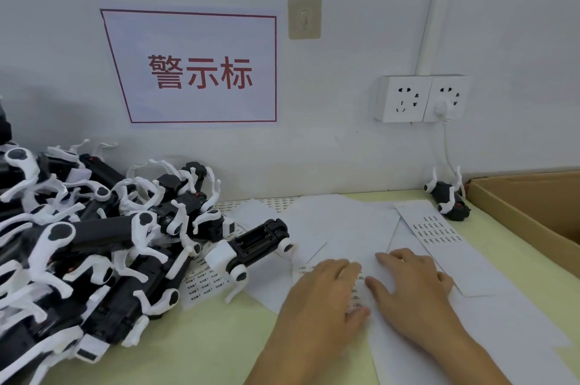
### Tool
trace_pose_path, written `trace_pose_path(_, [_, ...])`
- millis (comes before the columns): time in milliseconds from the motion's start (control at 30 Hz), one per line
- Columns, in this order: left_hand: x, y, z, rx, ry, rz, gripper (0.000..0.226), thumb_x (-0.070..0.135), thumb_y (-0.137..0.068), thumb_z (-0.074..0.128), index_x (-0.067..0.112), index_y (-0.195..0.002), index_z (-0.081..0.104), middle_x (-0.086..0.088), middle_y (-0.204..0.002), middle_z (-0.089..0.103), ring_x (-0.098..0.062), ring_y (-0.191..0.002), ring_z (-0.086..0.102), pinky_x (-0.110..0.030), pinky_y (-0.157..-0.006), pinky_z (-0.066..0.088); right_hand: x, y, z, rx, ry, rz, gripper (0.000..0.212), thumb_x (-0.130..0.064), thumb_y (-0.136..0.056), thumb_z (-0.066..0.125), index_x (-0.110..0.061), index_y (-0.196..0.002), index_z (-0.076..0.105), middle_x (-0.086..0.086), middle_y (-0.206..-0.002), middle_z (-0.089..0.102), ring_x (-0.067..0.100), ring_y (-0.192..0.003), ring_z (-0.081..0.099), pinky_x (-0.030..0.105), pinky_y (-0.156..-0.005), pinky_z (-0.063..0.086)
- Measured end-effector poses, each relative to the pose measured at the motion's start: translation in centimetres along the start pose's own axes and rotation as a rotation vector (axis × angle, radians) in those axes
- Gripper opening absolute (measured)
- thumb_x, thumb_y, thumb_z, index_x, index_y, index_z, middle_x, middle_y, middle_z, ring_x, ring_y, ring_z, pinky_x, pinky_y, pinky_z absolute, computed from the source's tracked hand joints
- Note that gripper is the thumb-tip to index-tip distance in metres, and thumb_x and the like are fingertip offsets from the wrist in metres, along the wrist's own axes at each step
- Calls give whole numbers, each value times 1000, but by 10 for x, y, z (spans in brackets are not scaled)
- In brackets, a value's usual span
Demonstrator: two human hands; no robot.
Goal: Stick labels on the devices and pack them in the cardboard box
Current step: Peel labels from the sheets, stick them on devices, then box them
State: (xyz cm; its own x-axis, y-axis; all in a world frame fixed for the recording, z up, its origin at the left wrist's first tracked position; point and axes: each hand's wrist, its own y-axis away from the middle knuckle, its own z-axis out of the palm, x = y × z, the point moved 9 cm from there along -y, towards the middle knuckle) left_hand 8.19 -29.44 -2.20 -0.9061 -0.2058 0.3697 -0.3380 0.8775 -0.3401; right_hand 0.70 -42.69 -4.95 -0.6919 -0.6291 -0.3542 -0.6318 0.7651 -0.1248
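Note:
A heap of black-and-white four-legged devices (94, 227) covers the left of the table. One device (255, 243) lies at the heap's right edge, and another device (448, 199) stands alone at the back right. White label sheets (436, 231) lie spread over the table's middle. My left hand (326, 293) and my right hand (414, 287) rest side by side on a label sheet (357, 290), fingers bent onto the paper. Whether either hand pinches a label I cannot tell. The cardboard box (514, 205) stands open at the right edge.
The yellow-green table (219, 331) meets a white wall with a red-framed sign (197, 71). Two wall sockets (420, 99) hold a white plug whose cable runs down behind the lone device.

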Motion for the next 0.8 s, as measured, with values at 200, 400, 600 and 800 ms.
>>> trace_pose_path(200, [-14, 2, 19, -9, 21, -11, 53, 54, -98, 46, 29, -144, 40, 19, -146, 39, 0, -135, 26, -18, -108, 21, -2, 2, 0, -30, -48, -12, 46, -64, -88, 53, -43, -128, 50, -17, -109, 37, 8, -120, 26, 35, -101, 18])
trace_pose_path(400, [-12, 2, 16, 8, 68, 12, 50, 54, -95, 50, 31, -139, 44, 24, -145, 34, 5, -134, 21, -11, -105, 15, -3, 3, -16, -43, -295, 11, 14, -40, -84, 70, -39, -91, 57, -18, -96, 60, 7, -105, 53, 35, -95, 33])
trace_pose_path(600, [-5, 0, 11, 18, 95, 43, 50, 42, -96, 54, 34, -142, 38, 24, -154, 22, 7, -139, 10, 1, -100, -6, 2, 5, -21, -181, -658, 56, 14, -21, -81, 80, -26, -92, 71, -7, -76, 76, 10, -65, 72, 24, -61, 52])
trace_pose_path(800, [-7, -1, 1, 83, 211, -37, 50, 37, -95, 55, 40, -143, 40, 33, -152, 21, 22, -129, 15, 4, -101, 3, -4, 10, -17, -344, -875, 52, 8, -16, -87, 74, -18, -87, 82, 4, -88, 79, 23, -83, 76, 37, -82, 58])
